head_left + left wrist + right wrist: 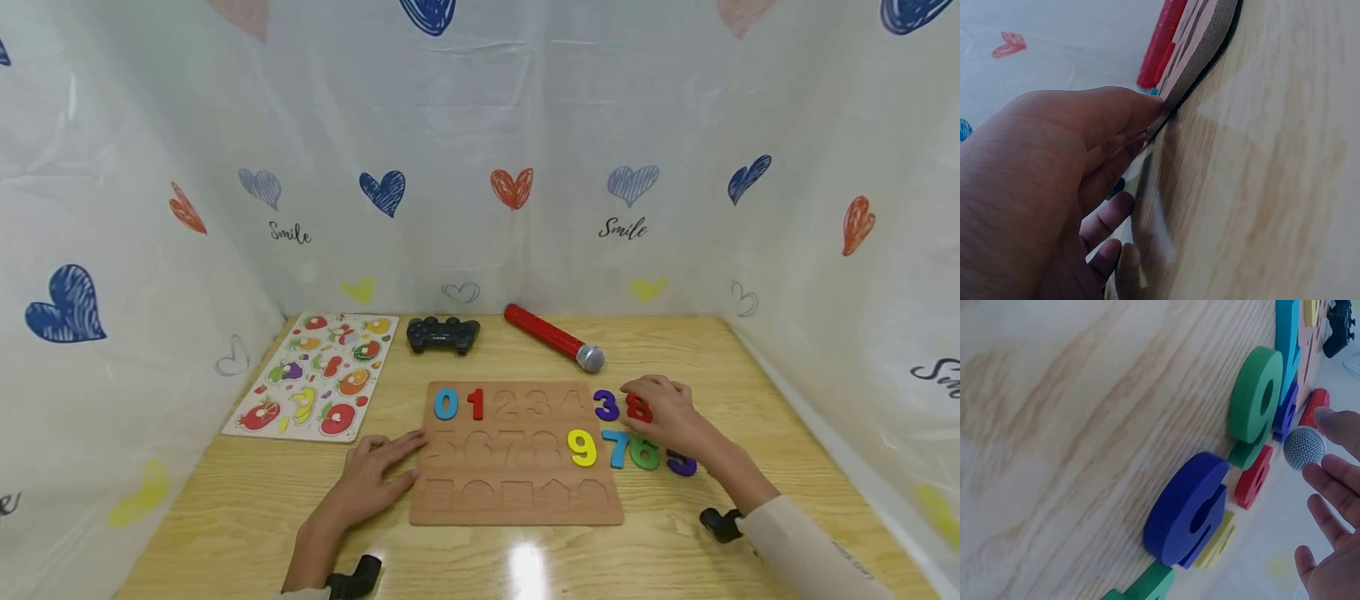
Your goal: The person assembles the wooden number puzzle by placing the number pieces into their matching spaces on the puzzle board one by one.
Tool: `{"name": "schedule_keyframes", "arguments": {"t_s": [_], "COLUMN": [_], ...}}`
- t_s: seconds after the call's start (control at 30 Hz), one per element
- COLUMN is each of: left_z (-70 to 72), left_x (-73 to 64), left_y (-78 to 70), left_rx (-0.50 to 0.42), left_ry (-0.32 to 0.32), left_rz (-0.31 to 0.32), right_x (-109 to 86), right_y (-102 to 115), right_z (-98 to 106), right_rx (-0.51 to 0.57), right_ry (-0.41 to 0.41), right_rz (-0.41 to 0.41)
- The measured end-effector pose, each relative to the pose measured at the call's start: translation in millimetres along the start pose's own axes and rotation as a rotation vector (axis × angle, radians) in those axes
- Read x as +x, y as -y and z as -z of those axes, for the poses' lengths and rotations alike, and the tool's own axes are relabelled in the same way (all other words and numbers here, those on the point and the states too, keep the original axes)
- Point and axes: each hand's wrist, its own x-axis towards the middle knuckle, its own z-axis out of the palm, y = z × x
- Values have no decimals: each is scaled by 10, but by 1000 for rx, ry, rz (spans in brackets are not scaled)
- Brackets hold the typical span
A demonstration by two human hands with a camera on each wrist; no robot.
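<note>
A wooden number board (517, 500) lies in the middle of the table. A blue 0 (446, 404), a red 1 (476, 404) and a yellow 9 (582, 447) sit in it. Loose to its right lie a purple 3 (606, 405), a red 8 (638, 408), a blue 7 (617, 447), a green 6 (644, 454) and a purple 5 (681, 463). My right hand (663, 408) hovers over the red 8 with fingers (1335, 512) spread and holds nothing. My left hand (378, 475) rests flat on the table, its thumb (1116, 109) against the board's left edge (1200, 53).
A fruit puzzle board (318, 375) lies at the back left. A black game controller (442, 333) and a red microphone (551, 336) lie behind the number board. White curtains printed with hearts close in the table on three sides.
</note>
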Motion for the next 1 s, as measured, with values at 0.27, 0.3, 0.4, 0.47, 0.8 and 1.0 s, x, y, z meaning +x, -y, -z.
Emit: {"name": "schedule_keyframes", "arguments": {"t_s": [0.27,0.3,0.4,0.47,0.8,1.0], "left_z": [4,2,-2,-2,0,6], "left_x": [15,15,10,4,-3,-3], "left_y": [-38,-38,-28,-21,-15,-24], "left_rx": [-11,-7,5,11,13,8], "left_ry": [-5,-5,-11,-13,-3,0], "left_rz": [9,6,-6,-7,9,14], "right_x": [-81,-92,-121,-140,-203,-214], "right_y": [-126,-137,-165,-187,-318,-378], "right_z": [49,55,65,68,83,107], "right_rx": [-5,-7,-5,-6,-13,-24], "right_ry": [-16,-18,-21,-18,-2,8], "right_rz": [17,16,2,-10,-55,-70]}}
